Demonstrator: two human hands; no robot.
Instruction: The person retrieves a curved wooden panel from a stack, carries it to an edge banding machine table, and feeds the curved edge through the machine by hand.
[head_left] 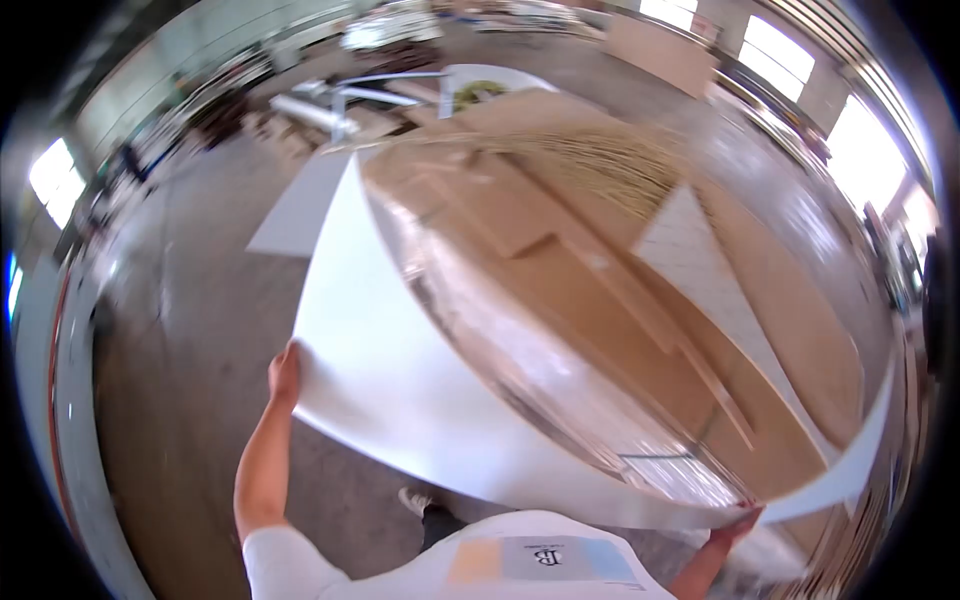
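A large white sheet (370,350) spans the space before my body, its surface curved. My left hand (285,374) is closed on the sheet's left edge. At the lower right my right hand (738,524) grips the edge near a corner, its fingers partly hidden and blurred. Beyond the sheet lies a stack with brown cardboard (600,310) on top and clear plastic film (530,340) along its near side. Long narrow cardboard strips (640,290) rest across the brown surface.
Thin straw-coloured strands (600,165) lie at the stack's far side. A metal frame (390,78) and a white roll (312,112) are behind it. A grey-white panel (300,205) is at the left. Boards (850,545) stand at the lower right.
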